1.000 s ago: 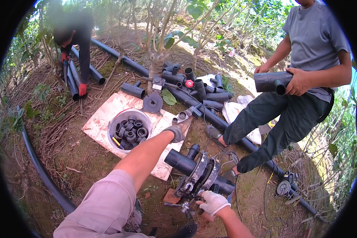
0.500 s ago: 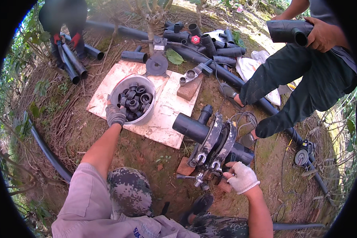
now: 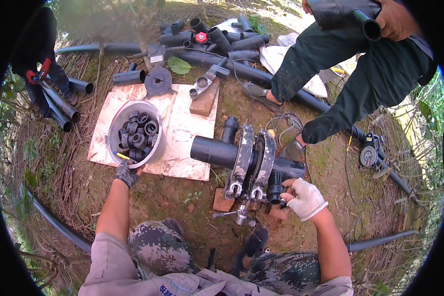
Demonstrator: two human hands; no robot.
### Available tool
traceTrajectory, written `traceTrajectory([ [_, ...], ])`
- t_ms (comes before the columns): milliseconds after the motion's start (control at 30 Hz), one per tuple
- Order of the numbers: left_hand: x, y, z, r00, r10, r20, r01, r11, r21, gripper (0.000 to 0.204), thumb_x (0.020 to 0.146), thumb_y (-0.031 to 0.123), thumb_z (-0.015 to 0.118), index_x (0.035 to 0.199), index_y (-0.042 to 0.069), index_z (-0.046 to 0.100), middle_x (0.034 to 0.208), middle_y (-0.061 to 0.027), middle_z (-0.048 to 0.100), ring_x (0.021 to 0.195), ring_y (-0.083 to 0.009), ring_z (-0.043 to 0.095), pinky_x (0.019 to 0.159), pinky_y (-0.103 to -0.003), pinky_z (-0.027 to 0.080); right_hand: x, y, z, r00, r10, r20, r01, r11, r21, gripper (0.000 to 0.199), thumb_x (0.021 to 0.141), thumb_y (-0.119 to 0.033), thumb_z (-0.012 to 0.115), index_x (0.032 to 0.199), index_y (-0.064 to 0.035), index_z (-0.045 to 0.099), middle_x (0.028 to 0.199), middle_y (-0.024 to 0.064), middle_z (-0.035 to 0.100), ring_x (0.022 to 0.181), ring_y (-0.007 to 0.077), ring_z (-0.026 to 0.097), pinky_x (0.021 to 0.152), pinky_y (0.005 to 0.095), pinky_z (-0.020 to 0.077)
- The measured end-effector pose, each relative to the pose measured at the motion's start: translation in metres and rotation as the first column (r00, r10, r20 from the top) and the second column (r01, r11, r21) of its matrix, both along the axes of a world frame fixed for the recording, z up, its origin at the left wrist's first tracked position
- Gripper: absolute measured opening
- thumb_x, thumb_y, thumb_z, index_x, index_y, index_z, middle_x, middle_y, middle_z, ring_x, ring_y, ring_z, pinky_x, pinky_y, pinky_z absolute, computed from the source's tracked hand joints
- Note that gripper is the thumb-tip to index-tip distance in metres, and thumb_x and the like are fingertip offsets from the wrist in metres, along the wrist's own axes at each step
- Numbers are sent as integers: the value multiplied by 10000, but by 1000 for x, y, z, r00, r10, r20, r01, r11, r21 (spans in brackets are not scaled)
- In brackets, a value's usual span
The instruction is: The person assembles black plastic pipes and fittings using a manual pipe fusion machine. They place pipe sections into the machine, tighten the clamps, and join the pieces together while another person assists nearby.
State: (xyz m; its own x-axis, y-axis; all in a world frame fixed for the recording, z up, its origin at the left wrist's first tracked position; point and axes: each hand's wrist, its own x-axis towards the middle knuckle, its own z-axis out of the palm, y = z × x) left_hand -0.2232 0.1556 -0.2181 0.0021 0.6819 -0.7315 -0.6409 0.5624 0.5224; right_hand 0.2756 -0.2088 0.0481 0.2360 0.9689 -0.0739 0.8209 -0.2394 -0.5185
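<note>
A white bucket (image 3: 159,148) full of short black pipe fittings (image 3: 138,133) stands on a pale board (image 3: 187,158). My left hand (image 3: 127,173), in a grey glove, closes on the near part of its rim. A thin yellow-and-dark stick (image 3: 124,156), perhaps a pen, lies just above those fingers. To the right, a painted metal clamp (image 3: 242,160) with two rings grips a black tee pipe (image 3: 212,151) and a second black pipe piece (image 3: 292,168). Beside that piece's short branch (image 3: 275,186) is my right hand (image 3: 306,200), white-gloved, fingers curled but apart.
A seated person (image 3: 301,69) at the upper right holds a black tee (image 3: 343,15). Someone in red gloves (image 3: 45,68) handles pipes at the far left. Behind the board lie a round plate tool (image 3: 159,80), a brick (image 3: 204,101) and piled fittings (image 3: 222,39). An angle grinder (image 3: 370,153) lies right.
My view has shifted. The short branch by my right hand now shows, pointing toward me, and my fingers are slightly off it. The yellow stick has come into sight by my left hand.
</note>
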Motion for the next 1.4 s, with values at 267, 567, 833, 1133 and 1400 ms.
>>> traceTrajectory([
  [267, -43, -74, 16, 993, -117, -12, 117, 993, 18, 330, 957, 236, 501, 1193, 6, 486, 1189, -264, 620, 983, -512, 670, 738, -499, 655, 1, -3, 10, 998, -30, -46, 32, 999, 39, 330, 861, -251, 767, 1112, -56, 679, 913, 158, 700, 845, 354, 685, 761, 434, 540],
  [567, -64, -148, 134, 964, -163, -209, 195, 970, 143, 449, 823, 188, 699, 1237, 128, 538, 1085, -132, 674, 852, -327, 714, 566, -439, 642, -13, -4, 26, 939, 43, -341, -41, 999, 13, 354, 915, -198, 739, 1195, -5, 639, 885, 152, 725, 827, 290, 708, 772, 387, 546],
  [833, 2, -185, 284, 819, -366, -442, 536, 762, 364, 223, 784, 149, 720, 926, 113, 552, 899, -37, 589, 835, -238, 630, 736, -438, 583, -42, -26, 63, 576, 92, -813, 4, 993, 115, 918, 913, -567, 688, 1526, 14, 329, 1234, 196, 644, 900, 174, 675, 727, 297, 570],
  [1133, 213, -238, 312, 515, -679, -524, 854, 350, 386, 161, 792, 157, 750, 857, 110, 610, 811, -14, 586, 736, -182, 594, 686, -330, 506, -11, -126, 69, 315, -319, -894, 573, 815, -89, 629, 929, -426, 703, 1399, -85, 460, 1178, 114, 671, 945, 277, 699, 718, 462, 613],
  [1400, 389, -316, 327, -47, -733, -678, 969, -198, 147, 765, 871, 447, 724, 1488, 128, 404, 1242, -128, 654, 1011, -237, 692, 670, -348, 602, 8, -276, 3, 65, -365, -929, 923, 377, -83, 380, 848, -58, 609, 1227, -50, 582, 1007, 83, 692, 838, 246, 697, 683, 398, 591],
])
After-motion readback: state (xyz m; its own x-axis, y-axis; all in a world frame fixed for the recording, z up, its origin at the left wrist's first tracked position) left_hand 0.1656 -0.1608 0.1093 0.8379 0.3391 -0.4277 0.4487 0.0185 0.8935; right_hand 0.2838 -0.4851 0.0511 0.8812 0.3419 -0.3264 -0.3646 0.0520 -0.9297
